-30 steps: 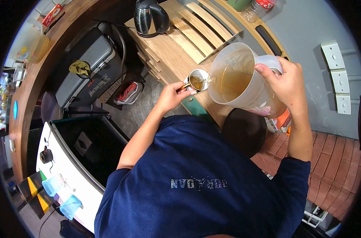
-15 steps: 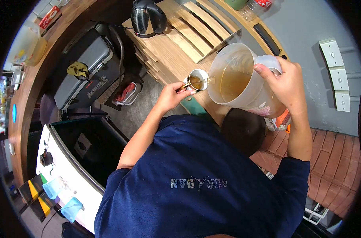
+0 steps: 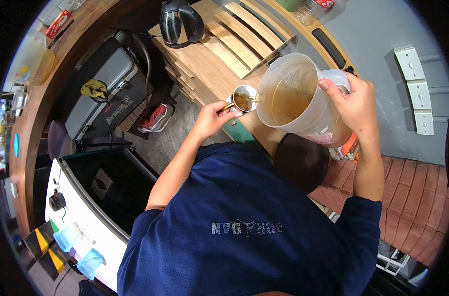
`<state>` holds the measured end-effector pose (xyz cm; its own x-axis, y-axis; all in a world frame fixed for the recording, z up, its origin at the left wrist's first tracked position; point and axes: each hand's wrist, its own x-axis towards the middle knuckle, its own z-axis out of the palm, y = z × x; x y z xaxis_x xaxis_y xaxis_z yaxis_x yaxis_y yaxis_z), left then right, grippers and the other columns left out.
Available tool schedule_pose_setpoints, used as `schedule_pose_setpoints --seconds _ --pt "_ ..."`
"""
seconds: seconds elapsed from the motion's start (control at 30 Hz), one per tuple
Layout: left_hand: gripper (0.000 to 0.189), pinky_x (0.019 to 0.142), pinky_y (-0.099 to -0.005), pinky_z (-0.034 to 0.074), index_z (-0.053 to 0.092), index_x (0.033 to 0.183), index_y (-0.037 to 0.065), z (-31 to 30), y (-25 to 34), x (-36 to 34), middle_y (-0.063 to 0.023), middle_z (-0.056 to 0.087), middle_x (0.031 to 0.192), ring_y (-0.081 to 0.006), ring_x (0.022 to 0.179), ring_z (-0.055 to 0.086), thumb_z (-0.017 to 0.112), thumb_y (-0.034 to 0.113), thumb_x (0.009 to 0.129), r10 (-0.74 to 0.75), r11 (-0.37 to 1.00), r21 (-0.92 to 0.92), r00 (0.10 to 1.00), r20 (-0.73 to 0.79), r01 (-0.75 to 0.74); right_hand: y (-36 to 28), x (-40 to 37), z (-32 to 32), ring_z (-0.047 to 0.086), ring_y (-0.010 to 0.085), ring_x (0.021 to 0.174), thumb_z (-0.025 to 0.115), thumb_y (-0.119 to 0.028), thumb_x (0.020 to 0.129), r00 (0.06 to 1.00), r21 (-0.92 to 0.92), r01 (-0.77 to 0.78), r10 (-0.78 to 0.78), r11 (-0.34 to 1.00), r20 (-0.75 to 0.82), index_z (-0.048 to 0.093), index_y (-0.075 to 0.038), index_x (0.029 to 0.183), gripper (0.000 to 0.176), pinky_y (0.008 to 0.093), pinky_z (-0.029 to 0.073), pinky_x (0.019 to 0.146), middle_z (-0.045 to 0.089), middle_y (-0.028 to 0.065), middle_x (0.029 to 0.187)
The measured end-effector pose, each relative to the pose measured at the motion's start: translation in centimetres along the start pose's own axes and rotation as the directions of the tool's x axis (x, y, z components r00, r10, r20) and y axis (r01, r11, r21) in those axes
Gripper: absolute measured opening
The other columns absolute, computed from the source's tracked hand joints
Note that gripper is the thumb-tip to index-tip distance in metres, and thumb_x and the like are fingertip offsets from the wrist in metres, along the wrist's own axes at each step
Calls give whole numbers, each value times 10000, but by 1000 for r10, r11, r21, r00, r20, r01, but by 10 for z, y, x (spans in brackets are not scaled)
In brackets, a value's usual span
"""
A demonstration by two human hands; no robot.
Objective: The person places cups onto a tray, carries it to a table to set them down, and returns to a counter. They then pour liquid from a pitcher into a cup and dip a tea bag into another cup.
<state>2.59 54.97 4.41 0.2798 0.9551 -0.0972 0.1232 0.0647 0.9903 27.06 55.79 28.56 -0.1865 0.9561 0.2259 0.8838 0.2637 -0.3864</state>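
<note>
Brownish liquid runs from the spout of a large translucent pitcher (image 3: 303,93) into a small white cup (image 3: 244,98). My right hand (image 3: 353,101) is wrapped round the pitcher's handle and keeps the pitcher tilted to the left. The cup's dark and golden handle is pinched between the fingers of my left hand (image 3: 213,118). Some liquid is visible inside the cup, and the pitcher also holds liquid. Both are above the edge of a wooden counter (image 3: 212,79).
A black and steel kettle (image 3: 179,25) stands at the counter's back, beside a slatted wooden rack (image 3: 244,34). A grey case (image 3: 106,89) is at the left. A dark round seat (image 3: 302,162) sits below the pitcher. Bottles (image 3: 308,12) stand at the top.
The liquid in the cup looks slightly higher. The pitcher has shifted very slightly left, and the view has moved a little.
</note>
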Motion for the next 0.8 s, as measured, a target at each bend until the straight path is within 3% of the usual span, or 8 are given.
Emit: schedule_pose_setpoints --seconds 0.13,0.27,0.37,0.43,0.63,0.7,0.77,0.8 --pt "296 501 -235 330 571 717 4 -7 -7 1 60 385 585 -44 572 342 745 234 787 16 999 51 1000 -9 -15 13 -8 4 649 169 640 686 -381 806 994 88 -98 102 991 -39 681 32 865 417 295 498 605 679 133 717" --pt "393 525 -212 316 415 619 63 -18 7 -1 72 368 607 -37 599 331 745 193 789 13 1000 12 999 -33 -13 48 -22 18 606 140 627 642 -370 851 984 270 -70 111 960 -139 671 35 905 410 290 488 614 677 82 733" --pt "406 517 -204 290 387 614 91 -27 18 -2 86 345 612 -30 599 317 742 176 792 46 999 -24 998 -52 -47 76 -35 34 526 103 560 592 -362 891 949 391 -119 220 913 -225 656 18 838 389 262 435 535 617 23 663" --pt "443 496 -217 284 365 595 90 -34 23 -2 81 333 592 -33 577 296 753 192 783 58 998 43 992 -111 -53 90 -42 50 288 35 447 520 -396 927 895 645 -133 371 753 -248 458 -102 641 415 218 224 416 317 -70 517" --pt "352 506 -204 269 439 632 63 -44 29 -4 87 354 635 -29 603 306 740 151 793 88 996 10 985 -149 -88 137 -74 120 328 61 452 486 -353 932 764 914 -42 602 404 -231 460 -90 645 391 231 258 417 370 -35 533" --pt "353 510 -200 269 437 629 62 -44 36 -6 89 358 629 -26 600 307 739 144 793 68 998 15 978 -196 -67 131 -77 141 294 62 437 460 -333 944 647 893 -68 701 446 -301 336 -141 585 426 232 236 416 312 -50 520" --pt "358 514 -197 267 433 625 64 -43 37 -6 91 360 625 -24 595 304 739 143 793 40 999 13 980 -194 -39 136 -84 162 265 52 443 497 -264 926 619 880 -5 693 475 -371 325 -137 588 400 230 213 419 298 -61 527" --pt "361 513 -196 266 431 623 66 -43 39 -7 91 359 622 -23 590 300 740 143 793 48 999 10 978 -201 -47 146 -91 173 321 51 465 520 -264 914 631 885 25 680 465 -375 415 -85 634 349 222 242 433 377 -44 562"
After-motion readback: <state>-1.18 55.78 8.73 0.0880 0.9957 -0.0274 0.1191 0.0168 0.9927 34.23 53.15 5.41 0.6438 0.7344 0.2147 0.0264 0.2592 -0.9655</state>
